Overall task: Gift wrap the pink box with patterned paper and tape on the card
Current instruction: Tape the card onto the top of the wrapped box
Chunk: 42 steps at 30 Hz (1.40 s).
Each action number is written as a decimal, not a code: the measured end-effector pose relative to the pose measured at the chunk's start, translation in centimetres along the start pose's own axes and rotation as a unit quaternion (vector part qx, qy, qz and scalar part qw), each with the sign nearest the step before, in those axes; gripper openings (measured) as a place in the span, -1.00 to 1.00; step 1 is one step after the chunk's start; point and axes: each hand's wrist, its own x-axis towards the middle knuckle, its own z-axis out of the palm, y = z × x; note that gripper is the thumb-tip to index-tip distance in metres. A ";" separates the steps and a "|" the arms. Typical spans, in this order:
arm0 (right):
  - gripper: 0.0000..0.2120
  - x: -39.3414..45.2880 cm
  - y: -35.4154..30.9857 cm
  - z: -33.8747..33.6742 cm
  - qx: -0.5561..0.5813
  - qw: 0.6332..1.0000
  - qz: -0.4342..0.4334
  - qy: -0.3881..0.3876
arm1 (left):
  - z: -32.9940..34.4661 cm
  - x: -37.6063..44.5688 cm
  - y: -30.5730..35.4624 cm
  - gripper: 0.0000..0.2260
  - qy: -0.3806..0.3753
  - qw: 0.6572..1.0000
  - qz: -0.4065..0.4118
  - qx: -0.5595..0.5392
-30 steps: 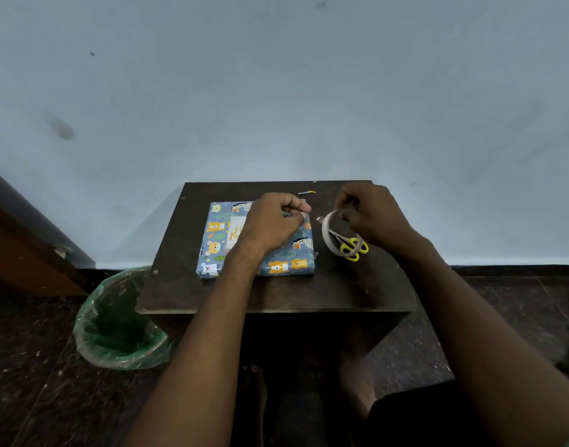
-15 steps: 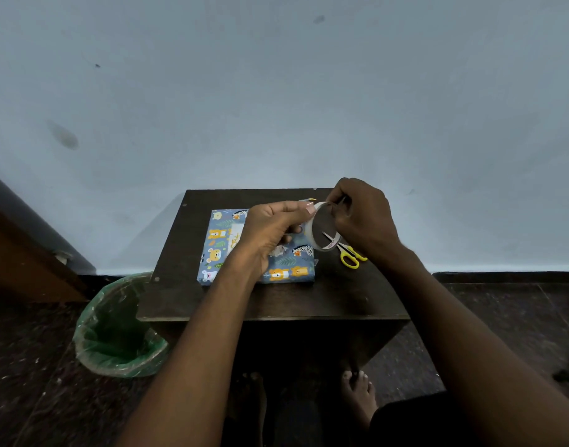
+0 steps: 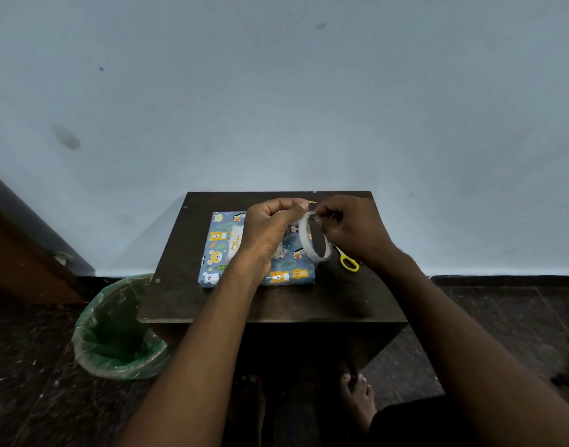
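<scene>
Your bench (image 3: 212, 304) is a small dark wooden one, standing on a dark speckled floor (image 3: 34, 398) against a pale wall. On it lies the wrapped box (image 3: 221, 246), left of middle, flat and square to the front edge. The scissors (image 3: 349, 262) lie just right of the box, yellow handles toward you. A small yellow scrap (image 3: 312, 202) sits near the far edge.

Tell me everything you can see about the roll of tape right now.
The roll of tape is a thin ring of clear or whitish tape with an open centre, through which the dark table shows. It is held up on edge above the table, at the right end of the wrapped box. The right hand holds it at its top, and the left hand pinches right beside that spot, seemingly at the tape's loose end.
</scene>
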 end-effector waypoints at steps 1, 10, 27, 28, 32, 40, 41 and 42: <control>-0.74 0.0 -0.1 -0.1 -0.001 1.000 0.013 -0.014 | 0.1 0.0 0.1 -0.91 -0.001 1.000 -0.003 -0.014; -0.74 0.0 0.6 -0.6 -0.009 0.990 0.085 -0.111 | -1.5 0.0 0.7 -0.82 -0.114 0.993 -0.011 0.035; -0.75 -0.3 0.1 -2.5 0.038 0.968 0.149 -0.198 | -0.6 0.2 -0.2 -0.77 -0.085 0.988 0.091 0.095; -0.75 -0.1 0.4 -2.6 0.029 0.967 0.151 -0.205 | -0.6 0.2 -0.2 -0.78 -0.085 0.987 0.097 0.099; -0.86 -0.2 1.6 -2.4 -0.120 0.961 0.189 -0.164 | -0.8 0.4 -0.5 -0.79 -0.086 0.980 0.118 0.138; -0.78 -0.8 1.4 -2.0 -0.197 0.937 0.219 -0.188 | -0.5 0.5 -0.7 -0.81 -0.092 0.962 0.152 0.205; -0.75 -0.9 1.2 -1.9 -0.214 0.935 0.209 -0.190 | -0.5 0.5 -0.7 -0.80 -0.092 0.961 0.154 0.209; -0.75 -1.1 1.0 -1.7 -0.232 0.933 0.197 -0.193 | -0.5 0.6 -0.8 -0.80 -0.091 0.960 0.157 0.212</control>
